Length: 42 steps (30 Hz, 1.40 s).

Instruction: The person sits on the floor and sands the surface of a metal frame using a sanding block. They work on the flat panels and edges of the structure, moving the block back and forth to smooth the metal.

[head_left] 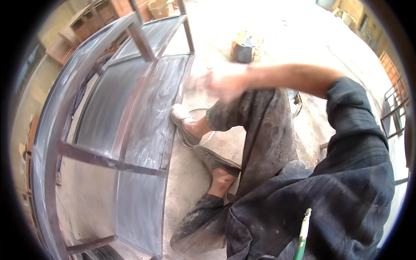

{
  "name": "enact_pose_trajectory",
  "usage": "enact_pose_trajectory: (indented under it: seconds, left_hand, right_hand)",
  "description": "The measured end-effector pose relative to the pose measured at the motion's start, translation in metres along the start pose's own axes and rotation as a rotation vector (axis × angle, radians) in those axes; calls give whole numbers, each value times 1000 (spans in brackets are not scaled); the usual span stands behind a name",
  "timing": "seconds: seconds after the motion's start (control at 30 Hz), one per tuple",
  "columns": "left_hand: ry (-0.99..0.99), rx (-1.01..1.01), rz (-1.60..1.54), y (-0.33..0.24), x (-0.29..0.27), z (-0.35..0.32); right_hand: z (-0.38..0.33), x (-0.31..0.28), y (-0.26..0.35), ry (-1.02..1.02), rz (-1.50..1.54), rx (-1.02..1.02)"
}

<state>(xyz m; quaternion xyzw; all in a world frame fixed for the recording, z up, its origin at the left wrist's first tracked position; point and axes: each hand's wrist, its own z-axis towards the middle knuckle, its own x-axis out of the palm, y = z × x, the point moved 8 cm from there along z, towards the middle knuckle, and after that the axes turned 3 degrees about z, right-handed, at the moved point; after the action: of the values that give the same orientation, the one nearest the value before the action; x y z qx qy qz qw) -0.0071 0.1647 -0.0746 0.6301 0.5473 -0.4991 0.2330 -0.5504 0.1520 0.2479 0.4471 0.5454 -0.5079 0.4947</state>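
Note:
My right hand (223, 82), smeared by motion, hovers past the right edge of a large grey-panelled frame (151, 112) with dark brown rails; whether it grips anything cannot be made out. Its forearm reaches in from the right, below a rolled dark sleeve. The frame's panels carry cloudy whitish streaks. My left hand lies outside the picture. Close to the frame's edge is my foot in a pale shoe (181, 113), beside a thin pale loop (210, 138) on the floor. A cigarette (304, 225), white and green with an ashy tip, juts up from the lower edge.
A stained container (246, 51) with a dark side stands on the floor beyond my hand. Brown wooden furniture (93, 21) and a cardboard box (161, 8) are at the far left. Along the right side stands a dark metal rack (393, 110).

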Motion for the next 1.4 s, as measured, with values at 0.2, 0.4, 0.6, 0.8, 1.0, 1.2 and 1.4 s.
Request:
enact_pose_trajectory:
  seconds: [0.2, 0.4, 0.6, 0.8, 1.0, 1.2, 1.4]
  left_hand:
    - [27, 114, 38, -69, -37, 35]
    - [19, 152, 81, -98, -48, 54]
    - [-29, 143, 98, -109, -65, 49]
    - [-49, 137, 66, -114, -63, 44]
    - [-200, 68, 91, -78, -91, 42]
    - [-418, 32, 243, -70, -133, 37]
    - [-693, 9, 451, -81, -200, 25]
  right_hand:
    - [-206, 7, -201, -779, -106, 846]
    - [-273, 151, -183, -316, -71, 1040]
    - [-310, 211, -175, -205, -119, 1061]
    - [-316, 242, -195, -109, -149, 996]
    - [-232, 252, -145, -120, 276, 897]
    - [-225, 242, -152, -252, 267, 854]
    - [-184, 240, -138, -487, 349, 704]
